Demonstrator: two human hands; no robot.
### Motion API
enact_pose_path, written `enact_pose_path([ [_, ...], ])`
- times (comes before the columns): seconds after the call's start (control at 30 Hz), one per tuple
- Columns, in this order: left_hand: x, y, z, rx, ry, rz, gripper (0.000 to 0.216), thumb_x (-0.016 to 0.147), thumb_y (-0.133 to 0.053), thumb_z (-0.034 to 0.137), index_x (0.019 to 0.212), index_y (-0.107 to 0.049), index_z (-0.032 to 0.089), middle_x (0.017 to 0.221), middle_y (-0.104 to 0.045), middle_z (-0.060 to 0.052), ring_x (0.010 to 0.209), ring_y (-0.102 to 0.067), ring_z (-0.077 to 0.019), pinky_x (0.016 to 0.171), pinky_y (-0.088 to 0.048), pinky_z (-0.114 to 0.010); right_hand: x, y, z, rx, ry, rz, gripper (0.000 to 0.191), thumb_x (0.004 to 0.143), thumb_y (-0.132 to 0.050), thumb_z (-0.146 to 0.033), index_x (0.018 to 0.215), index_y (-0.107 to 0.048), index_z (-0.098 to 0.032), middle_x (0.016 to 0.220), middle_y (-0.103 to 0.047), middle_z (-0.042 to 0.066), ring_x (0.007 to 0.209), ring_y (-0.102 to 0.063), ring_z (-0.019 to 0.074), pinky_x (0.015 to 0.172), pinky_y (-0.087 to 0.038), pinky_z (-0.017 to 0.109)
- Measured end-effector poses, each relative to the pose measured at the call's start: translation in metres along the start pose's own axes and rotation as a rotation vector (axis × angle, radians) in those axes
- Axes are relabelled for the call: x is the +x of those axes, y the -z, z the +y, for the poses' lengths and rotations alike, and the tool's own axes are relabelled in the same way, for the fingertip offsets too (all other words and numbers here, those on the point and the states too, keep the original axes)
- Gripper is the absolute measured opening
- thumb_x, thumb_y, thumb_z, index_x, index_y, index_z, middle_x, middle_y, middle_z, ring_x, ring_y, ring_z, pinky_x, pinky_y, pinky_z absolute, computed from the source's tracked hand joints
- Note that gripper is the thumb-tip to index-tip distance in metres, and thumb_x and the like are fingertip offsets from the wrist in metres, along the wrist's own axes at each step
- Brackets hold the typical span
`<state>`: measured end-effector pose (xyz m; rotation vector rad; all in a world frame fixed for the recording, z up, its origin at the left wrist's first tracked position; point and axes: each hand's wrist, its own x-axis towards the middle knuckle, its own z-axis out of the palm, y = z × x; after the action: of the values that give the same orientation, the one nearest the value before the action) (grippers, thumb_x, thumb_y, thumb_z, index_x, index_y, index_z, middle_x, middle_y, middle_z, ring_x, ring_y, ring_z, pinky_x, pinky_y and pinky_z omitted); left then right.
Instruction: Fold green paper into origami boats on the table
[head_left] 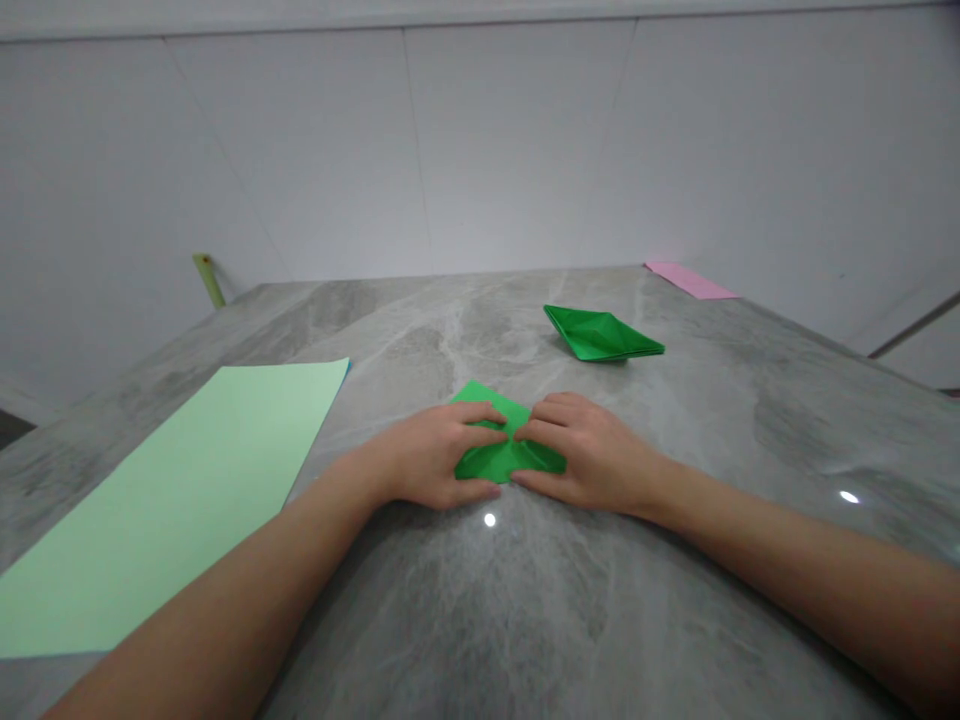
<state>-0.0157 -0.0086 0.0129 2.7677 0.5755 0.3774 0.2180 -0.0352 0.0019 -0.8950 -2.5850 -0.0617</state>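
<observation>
Crossing the right edge of the pale green sheet [195, 480], the left forearm [259, 565] could drag it askew if the elbow swings outward; whether they touch, I cannot tell. Beyond, the small green paper [491, 462] lies on the glossy table [480, 620] between the left hand [439, 455] and the right hand [596, 455]. Both rest fingers over it, thumbs spread toward its near edge; whether either pinches it is unclear. Uneven pressure could skew a crease, and the smooth top might let the paper slide if one hand pushes harder. Farther off, the folded green shape [600, 335] lies apart, so only a careless reach would likely crush it. Past that, the pink sheet [691, 280] sits at the table's far right corner, where a bump could send it off.
</observation>
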Motion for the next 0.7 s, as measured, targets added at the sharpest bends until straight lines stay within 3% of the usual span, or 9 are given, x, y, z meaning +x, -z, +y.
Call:
enact_pose_path([
  [0.27,0.000,0.001,0.003,-0.010,-0.048,0.001,0.035,0.081,-0.060,0.025,0.113,-0.065,0.012,0.122,-0.062,-0.017,0.113,-0.061,-0.0291,0.098,-0.050,-0.042,0.001,0.001,-0.004,0.035,0.047,0.023,0.034,0.087,-0.061,-0.047,0.097,-0.067,-0.015,0.087,-0.065,0.009,0.084,-0.061,0.0232,0.080,-0.047,0.039],
  [0.5,0.002,0.007,0.005,-0.042,-0.034,-0.022,0.033,0.084,-0.048,0.016,0.112,-0.066,0.012,0.122,-0.064,-0.016,0.115,-0.061,-0.0280,0.101,-0.047,-0.042,0.003,0.000,-0.003,0.048,0.036,-0.004,0.019,0.090,-0.055,-0.031,0.091,-0.067,-0.017,0.083,-0.067,0.008,0.079,-0.061,0.0215,0.079,-0.048,0.038],
  [0.7,-0.002,0.011,0.005,-0.070,-0.001,-0.032,0.036,0.083,-0.057,0.030,0.111,-0.065,0.011,0.126,-0.064,-0.018,0.120,-0.058,-0.0326,0.102,-0.046,-0.046,0.003,0.000,0.003,0.034,0.063,0.011,0.022,0.094,-0.048,-0.020,0.088,-0.068,-0.016,0.080,-0.068,0.008,0.075,-0.062,0.0195,0.077,-0.047,0.035],
])
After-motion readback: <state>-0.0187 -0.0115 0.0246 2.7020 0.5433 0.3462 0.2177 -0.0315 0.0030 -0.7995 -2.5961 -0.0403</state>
